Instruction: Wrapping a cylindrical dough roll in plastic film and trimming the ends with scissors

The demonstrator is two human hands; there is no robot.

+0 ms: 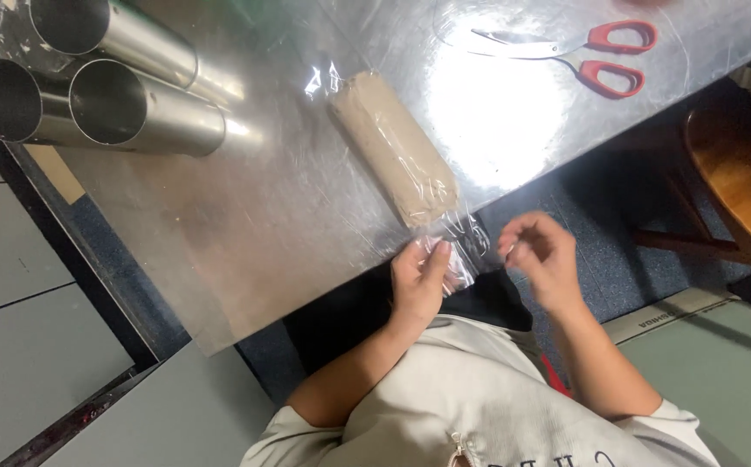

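Your way across the middle tabletop (246,216) is free; metal tubes (107,95) block the upper left, scissors (583,56) the upper right, and a wrapped roll (393,147) the centre.

You are standing in what looks like a food-preparation workroom or small production kitchen: a broad stainless steel worktable (246,216) with three open metal cylinders (99,95) lying on their sides, red-handled scissors (583,54), a log of beige dough wrapped in clear film (393,147), dark carpeted floor, and a wooden chair (739,173) alongside.
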